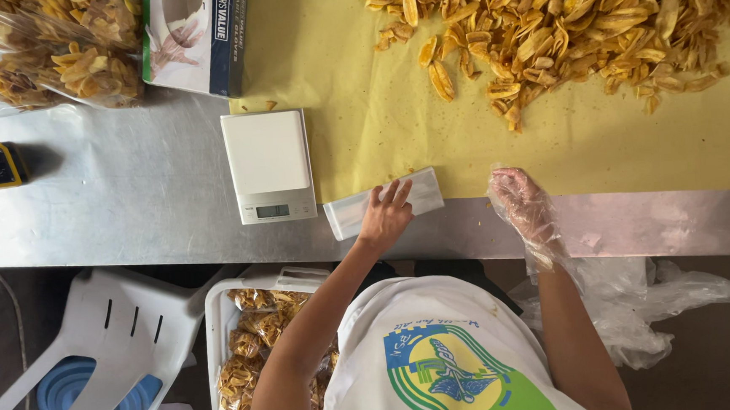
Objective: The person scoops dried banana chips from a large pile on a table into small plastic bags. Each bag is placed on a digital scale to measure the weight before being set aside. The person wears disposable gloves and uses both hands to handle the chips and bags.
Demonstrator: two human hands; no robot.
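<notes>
At the near edge of the steel table (128,194), the left hand (385,215) rests flat on a stack of small clear bags (350,211), fingers spread, pressing and not pinching. The stack lies just right of the white scale (267,156), half on bare steel and half on the yellow paper (359,104).

Handling judgement: the bags appear thin, light and limp, with a slick film surface. Sheets probably cling to one another, so lifting a single one likely calls for a fingertip slide at a free corner or open edge, not a full-hand grasp. The stack looks prone to skidding on polished steel.

The right hand (521,200) wears a loose clear plastic glove, crinkled and baggy at the wrist. It hovers over the paper's edge, fingers loosely curled, holding nothing. Its grip is empty.

Materials noted:
- Chips (573,23): a heap of golden, curved, dry slices at the far right of the paper, well apart from both hands. Likely brittle.
- Scale: smooth hard plastic, flat platform, small display at front, nothing on it.
- Filled chip bags (69,54) at far left, glossy.
- A glove box (194,34) beside them.
- A white crate (221,340) of packed chips below the table, beside a white plastic chair (119,330).
</notes>
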